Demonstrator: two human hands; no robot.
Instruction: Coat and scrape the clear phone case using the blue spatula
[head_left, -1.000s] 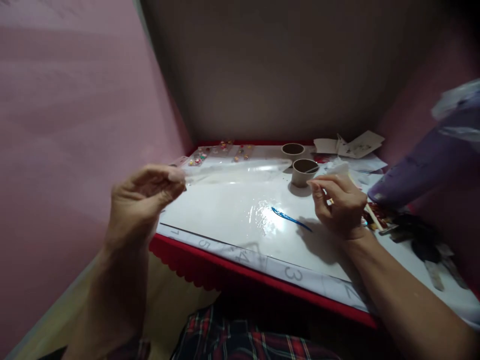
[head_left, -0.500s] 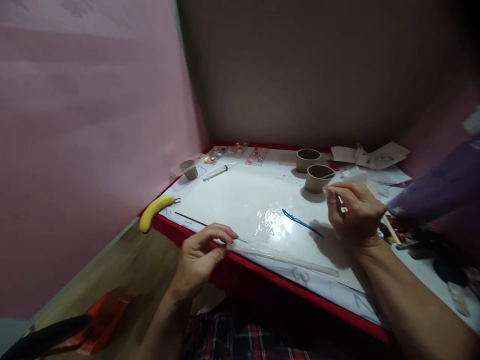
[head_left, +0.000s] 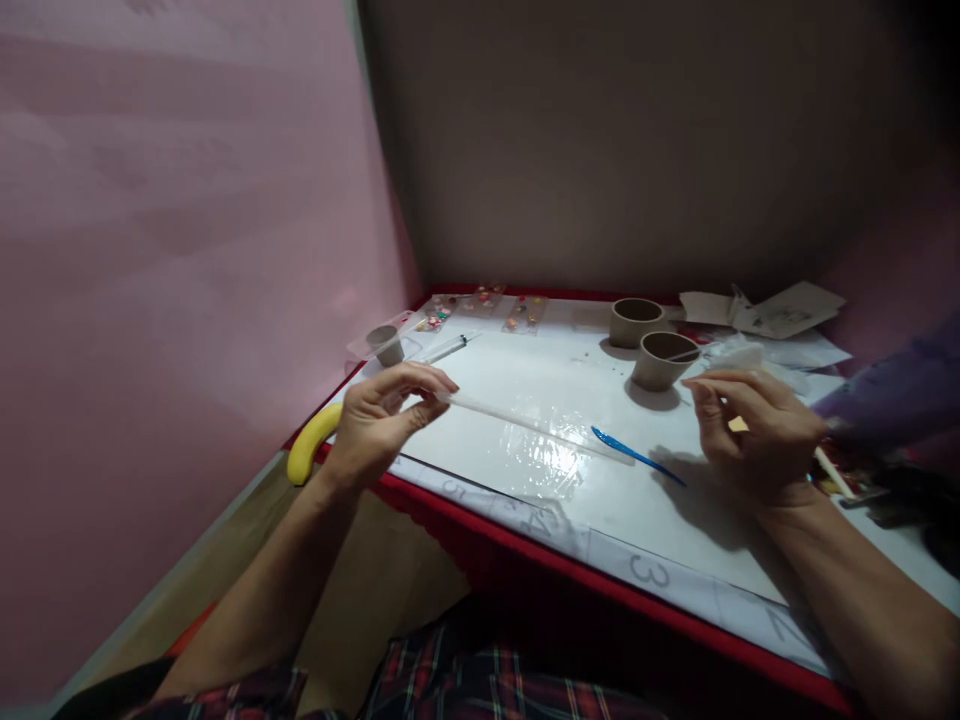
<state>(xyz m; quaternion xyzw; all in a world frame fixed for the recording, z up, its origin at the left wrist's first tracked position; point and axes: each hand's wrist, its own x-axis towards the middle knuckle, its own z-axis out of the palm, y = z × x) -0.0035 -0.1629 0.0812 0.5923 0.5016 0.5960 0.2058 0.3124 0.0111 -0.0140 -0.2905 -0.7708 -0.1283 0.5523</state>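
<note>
A long, thin translucent tube [head_left: 536, 428] is pinched at one end by my left hand [head_left: 382, 412]. It slants away to the right over the wet, shiny patch on the white tabletop. Above the right side of the table is my right hand [head_left: 757, 435], thumb and fingertips pressed together. Anything between those fingertips is too small to make out. The nearest thing to it is a grey-brown cup [head_left: 661, 372] with a thin stick leaning inside. Left of this hand lies a slim blue plastic tool [head_left: 634, 452], its right tip in shadow.
A second grey-brown cup [head_left: 634, 328] stands behind. At the left are a small grey cup [head_left: 385, 346], a syringe [head_left: 448, 349] and a banana [head_left: 309, 447] at the table edge. Bead packets [head_left: 525, 314] line the back. Papers [head_left: 787, 312] lie at the back right.
My left hand has lifted the tube from near the front edge to farther over the table. My right hand keeps its pinch beside the cup. The camera view has shifted slightly.
</note>
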